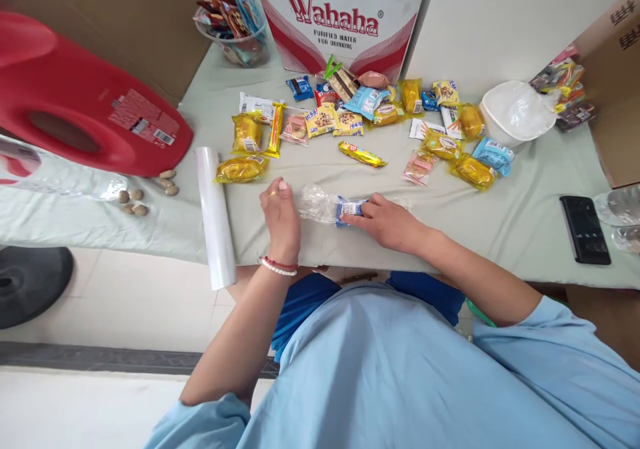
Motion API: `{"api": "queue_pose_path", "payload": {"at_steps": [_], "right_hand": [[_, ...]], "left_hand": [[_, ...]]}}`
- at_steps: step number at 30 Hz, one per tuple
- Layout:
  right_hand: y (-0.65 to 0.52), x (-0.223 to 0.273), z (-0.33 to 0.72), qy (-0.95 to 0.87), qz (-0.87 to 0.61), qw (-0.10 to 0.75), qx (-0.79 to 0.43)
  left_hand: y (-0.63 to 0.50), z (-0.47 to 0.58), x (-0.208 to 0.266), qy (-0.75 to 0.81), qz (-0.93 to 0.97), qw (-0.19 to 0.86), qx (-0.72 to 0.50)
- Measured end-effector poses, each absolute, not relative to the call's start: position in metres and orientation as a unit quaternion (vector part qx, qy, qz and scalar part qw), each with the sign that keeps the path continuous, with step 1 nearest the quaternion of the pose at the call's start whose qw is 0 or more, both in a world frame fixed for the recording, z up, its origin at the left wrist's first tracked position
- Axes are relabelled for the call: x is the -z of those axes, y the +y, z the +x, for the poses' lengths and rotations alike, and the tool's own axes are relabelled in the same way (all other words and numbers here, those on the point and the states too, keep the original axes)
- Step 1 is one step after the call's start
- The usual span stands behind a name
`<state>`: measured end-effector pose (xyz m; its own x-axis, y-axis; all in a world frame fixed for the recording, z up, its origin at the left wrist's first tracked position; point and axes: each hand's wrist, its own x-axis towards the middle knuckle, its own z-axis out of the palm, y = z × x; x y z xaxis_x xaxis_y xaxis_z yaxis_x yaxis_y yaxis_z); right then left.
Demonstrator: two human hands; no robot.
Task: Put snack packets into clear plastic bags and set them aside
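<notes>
A blue snack packet (pixel 349 210) lies at the front of the cloth-covered table, in or under crumpled clear plastic film (pixel 319 205). My right hand (pixel 393 222) closes over the packet's right end, with thumb and fingertips on it. At the left end of the film stands my left hand (pixel 281 219), on its edge, fingers together and curled. Whatever those fingers hold, if anything, is hidden. A roll of clear film (pixel 216 219) rests left of this hand. Beyond both hands are yellow-wrapped cakes (pixel 242 168) and a yellow snack bar (pixel 362 154).
Many wrapped snacks spread before a Wahaha carton (pixel 345 19). A white bowl (pixel 517 111) and a black phone (pixel 585 229) are on the right. To the left stand a red jug (pixel 145 112), several brown nuts (pixel 139 210) and a tub of packets (pixel 245 52).
</notes>
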<state>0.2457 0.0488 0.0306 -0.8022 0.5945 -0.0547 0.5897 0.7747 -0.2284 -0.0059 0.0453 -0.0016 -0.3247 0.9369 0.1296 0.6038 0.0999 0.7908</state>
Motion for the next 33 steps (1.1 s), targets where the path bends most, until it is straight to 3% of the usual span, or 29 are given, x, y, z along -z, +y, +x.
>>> {"api": "queue_pose_path", "payload": {"at_steps": [6,12,15,20,23,27,29,33], "right_hand": [[0.054,-0.046,0.243,-0.935,-0.326,-0.009,-0.142],[0.053,-0.043,0.237,-0.933,-0.321,0.003,-0.159],[0.049,-0.044,0.244,-0.93,-0.315,0.037,-0.186],[0.048,-0.057,0.286,-0.88,-0.31,0.134,-0.334],[0.05,-0.051,0.302,-0.797,-0.5,0.225,-0.254],[0.043,-0.025,0.303,-0.775,-0.597,0.165,-0.124],[0.035,-0.02,0.303,-0.786,-0.588,0.141,-0.129],[0.029,-0.041,0.298,-0.749,-0.596,0.183,-0.223]], "left_hand": [[0.056,0.0,-0.019,0.697,0.621,0.251,-0.255],[0.039,0.03,-0.05,0.641,0.575,0.382,-0.334],[0.039,0.056,-0.052,0.603,0.61,0.398,-0.326],[0.026,0.08,-0.043,0.565,0.755,0.236,-0.235],[0.011,0.086,-0.039,0.555,0.808,0.122,-0.158],[-0.002,0.088,-0.034,0.542,0.828,0.06,-0.128],[-0.006,0.085,-0.031,0.539,0.831,0.051,-0.13],[-0.01,0.082,-0.026,0.524,0.84,0.044,-0.136]]}}
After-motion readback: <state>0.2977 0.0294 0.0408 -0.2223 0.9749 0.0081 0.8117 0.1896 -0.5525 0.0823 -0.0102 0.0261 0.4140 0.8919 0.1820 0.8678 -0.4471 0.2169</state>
